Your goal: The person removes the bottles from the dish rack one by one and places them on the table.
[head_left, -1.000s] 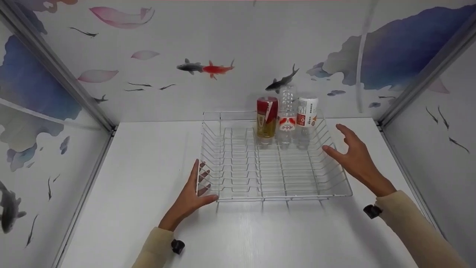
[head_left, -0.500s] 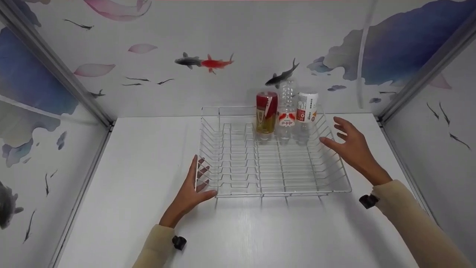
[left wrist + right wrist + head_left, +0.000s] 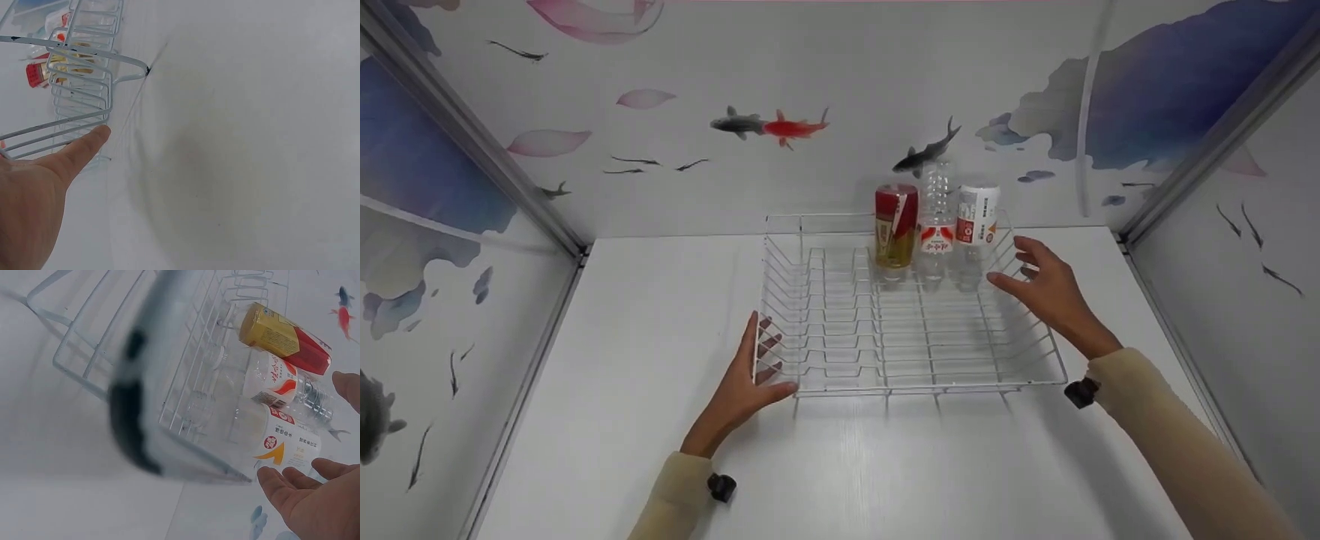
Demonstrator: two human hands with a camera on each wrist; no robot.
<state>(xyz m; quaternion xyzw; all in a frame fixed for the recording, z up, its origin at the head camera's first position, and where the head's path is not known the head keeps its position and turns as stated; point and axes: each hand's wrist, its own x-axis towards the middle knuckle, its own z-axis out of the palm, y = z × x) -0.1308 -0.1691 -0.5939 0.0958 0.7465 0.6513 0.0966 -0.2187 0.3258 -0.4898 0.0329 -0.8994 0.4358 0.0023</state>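
Observation:
A white wire dish rack (image 3: 934, 388) stands on the white table. Three plastic bottles stand upside down in its back right part: one with a red and gold label (image 3: 896, 225), a clear one with a red and white label (image 3: 936, 238), and one with a white label (image 3: 976, 217). My left hand (image 3: 739, 390) rests against the rack's front left corner, fingers along the left side, thumb (image 3: 84, 147) straight by the front wires. My right hand (image 3: 1050, 292) is over the right side wall, fingers spread, close to the white-labelled bottle; nothing is in it.
The white table (image 3: 840, 472) extends in front of the rack and to both sides. A back wall (image 3: 840, 67) with printed fish stands right behind the rack. Side panels with metal edge frames close off left and right.
My right hand has moved left, over the rack's side wall and nearer the bottles. The left hand stays at the rack's corner. The head view has shifted slightly.

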